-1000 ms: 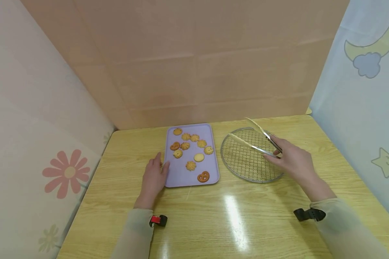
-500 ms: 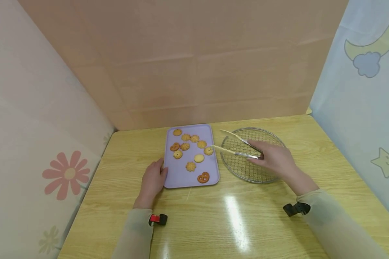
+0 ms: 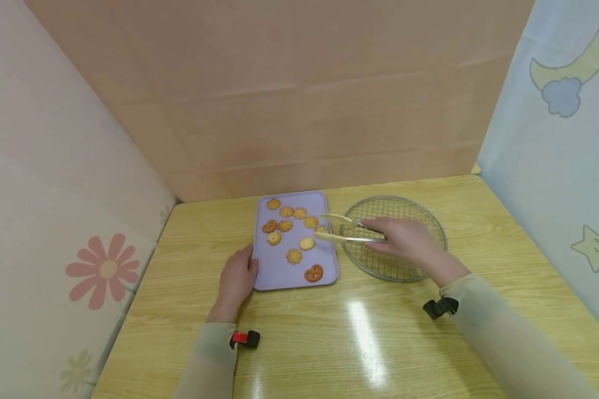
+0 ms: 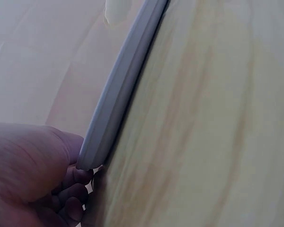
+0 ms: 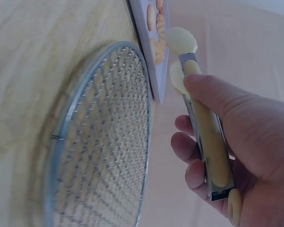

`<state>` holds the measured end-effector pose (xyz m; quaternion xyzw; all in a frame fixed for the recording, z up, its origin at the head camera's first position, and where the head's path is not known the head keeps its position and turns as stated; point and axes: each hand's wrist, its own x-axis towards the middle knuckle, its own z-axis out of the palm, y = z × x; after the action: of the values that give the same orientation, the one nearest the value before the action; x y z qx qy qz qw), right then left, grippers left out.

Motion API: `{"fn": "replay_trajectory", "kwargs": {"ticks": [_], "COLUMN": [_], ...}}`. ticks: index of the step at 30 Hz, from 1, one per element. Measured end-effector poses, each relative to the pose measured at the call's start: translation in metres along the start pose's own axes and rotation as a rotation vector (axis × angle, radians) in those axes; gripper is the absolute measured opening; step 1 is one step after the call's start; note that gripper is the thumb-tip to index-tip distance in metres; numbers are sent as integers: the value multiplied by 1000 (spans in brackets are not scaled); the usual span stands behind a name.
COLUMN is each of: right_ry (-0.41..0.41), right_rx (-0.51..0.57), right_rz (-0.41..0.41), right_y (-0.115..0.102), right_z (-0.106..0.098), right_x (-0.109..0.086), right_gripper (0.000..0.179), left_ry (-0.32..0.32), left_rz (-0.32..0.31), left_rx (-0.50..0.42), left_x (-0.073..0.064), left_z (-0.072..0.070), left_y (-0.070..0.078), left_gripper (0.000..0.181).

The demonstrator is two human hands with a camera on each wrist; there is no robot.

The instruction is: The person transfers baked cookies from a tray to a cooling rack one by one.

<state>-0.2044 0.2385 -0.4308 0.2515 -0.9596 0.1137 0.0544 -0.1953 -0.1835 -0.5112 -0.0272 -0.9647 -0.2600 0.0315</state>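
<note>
"Two hands; which has the tongs [image 5: 213,146]?"

"The right hand [image 3: 404,237], fingers wrapped round them. Long axis running crosswise, tips (parted) over the tray [image 3: 279,272], pointing toward the left hand's [image 3: 235,278] side."

"And the left?"

"Pinching the tray's edge. A wire rack [image 3: 379,266] lies beneath the right."
</note>
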Motion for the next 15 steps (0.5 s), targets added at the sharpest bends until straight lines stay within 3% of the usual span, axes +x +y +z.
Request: {"fn": "replay_trajectory", "kwargs": {"ticks": [15], "right_ry": [-102], "right_rx": [-115], "right_rz": [-81], "right_y": [-10], "right_z": [-23], "right_x": [29], "right_gripper": [53], "left_ry": [25], "left_rz": [32], "left_rx": [6], "left_x": [0], "left_z": [2], "left_y": [-2], "left_gripper": [46]}}
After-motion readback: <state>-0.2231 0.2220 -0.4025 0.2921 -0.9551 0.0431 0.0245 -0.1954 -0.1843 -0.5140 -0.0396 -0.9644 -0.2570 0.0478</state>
